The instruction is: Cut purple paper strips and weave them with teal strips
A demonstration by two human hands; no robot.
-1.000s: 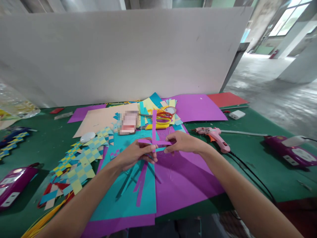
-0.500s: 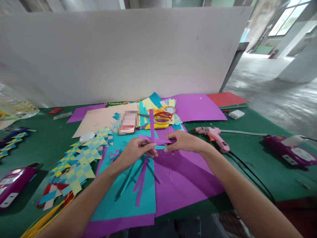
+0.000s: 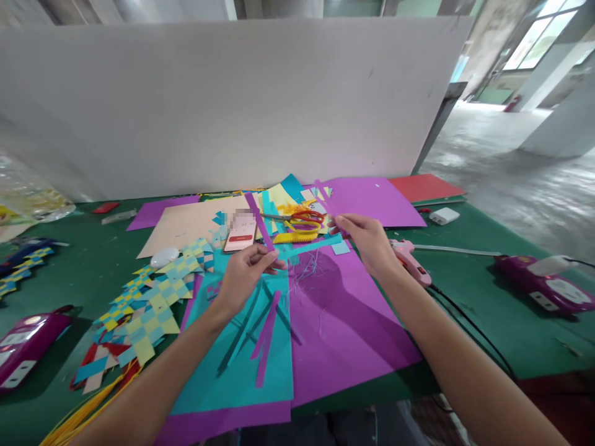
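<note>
My left hand [image 3: 248, 272] is closed on a purple paper strip [image 3: 259, 222] that slants up and to the left. A teal paper strip [image 3: 313, 246] stretches from beside its fingertips toward my right hand. Raised a little higher, my right hand [image 3: 362, 238] pinches another purple strip [image 3: 325, 197], and the teal strip's right end lies at its fingers. Below the hands, more purple strips [image 3: 266, 341] rest on a teal sheet [image 3: 274, 390], next to a large purple sheet [image 3: 353, 353].
Scissors [image 3: 304, 218] and a phone [image 3: 240, 232] lie behind the hands. A pink glue gun [image 3: 411, 261] is at the right, with a purple power strip [image 3: 546, 282] beyond it. Woven checkered paper pieces [image 3: 158, 310] and another purple power strip [image 3: 32, 347] are at the left.
My hands have moved apart, the right one up and to the right with a purple strip. The left-hand strip now tilts left, and more of the teal strip shows between the hands.
</note>
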